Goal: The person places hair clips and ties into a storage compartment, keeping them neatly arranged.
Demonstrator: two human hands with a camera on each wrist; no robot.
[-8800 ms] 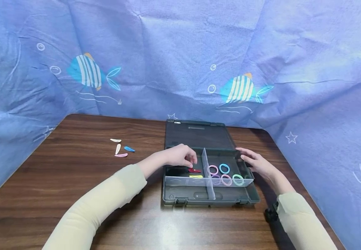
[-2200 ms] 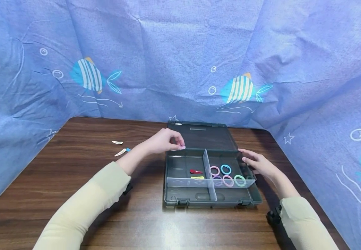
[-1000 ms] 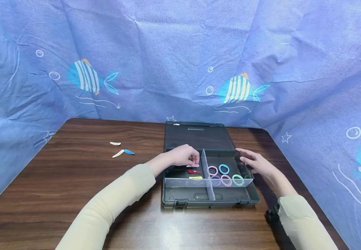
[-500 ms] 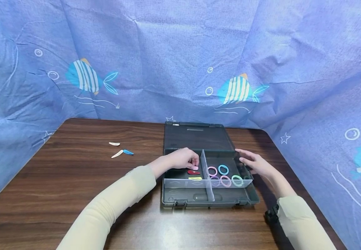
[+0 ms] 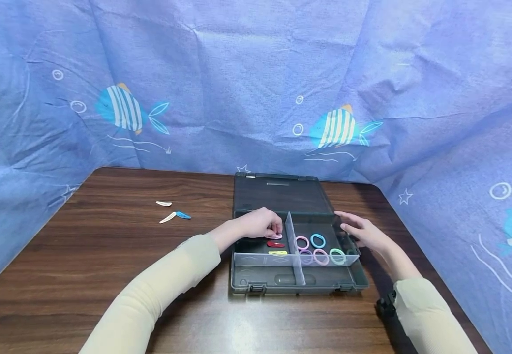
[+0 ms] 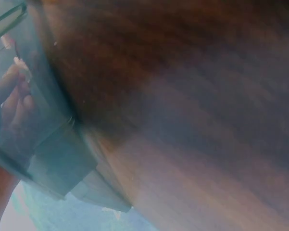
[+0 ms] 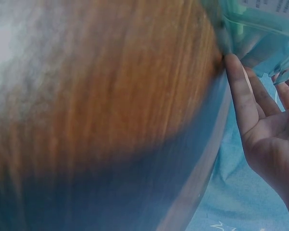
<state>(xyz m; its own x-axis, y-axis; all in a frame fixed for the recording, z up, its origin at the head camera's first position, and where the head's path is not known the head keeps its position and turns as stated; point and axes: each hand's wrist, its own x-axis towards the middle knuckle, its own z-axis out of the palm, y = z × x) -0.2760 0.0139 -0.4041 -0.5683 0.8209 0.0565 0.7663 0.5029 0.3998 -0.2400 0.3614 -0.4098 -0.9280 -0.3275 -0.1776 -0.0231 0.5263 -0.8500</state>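
Currently, L hand (image 5: 260, 223) is down in the far L compt. of the smoky, see-thru box (image 5: 278, 289); grip almost closed, thumb + fingertips pinching pink clip (image 5: 276, 236), which sits low, just behind red clip (image 5: 275, 244). Yellow clip (image 5: 278, 253) next in line, by the clear long divider (image 5: 253, 259).

R hand (image 5: 368, 233) at R end of box: fingers fairly straight, thumb apart, fingertip touching box edge (R wrist view); grip loose, nothing pinched.

Far R compt., past the cross divider (image 5: 290, 231): blue ring (image 5: 317, 235), green ring (image 5: 337, 249), purple ring (image 5: 306, 250) + 2 pink rings (image 5: 302, 236); nearer ones partly seen thru divider. Lid (image 5: 278, 194) folded back flat.

Wood surface (image 5: 105, 275), well L of box: white clip (image 5: 164, 203), cream clip (image 5: 167, 218) + blue clip (image 5: 183, 215), latter two end to end, contact unclear. L wrist view blurry.
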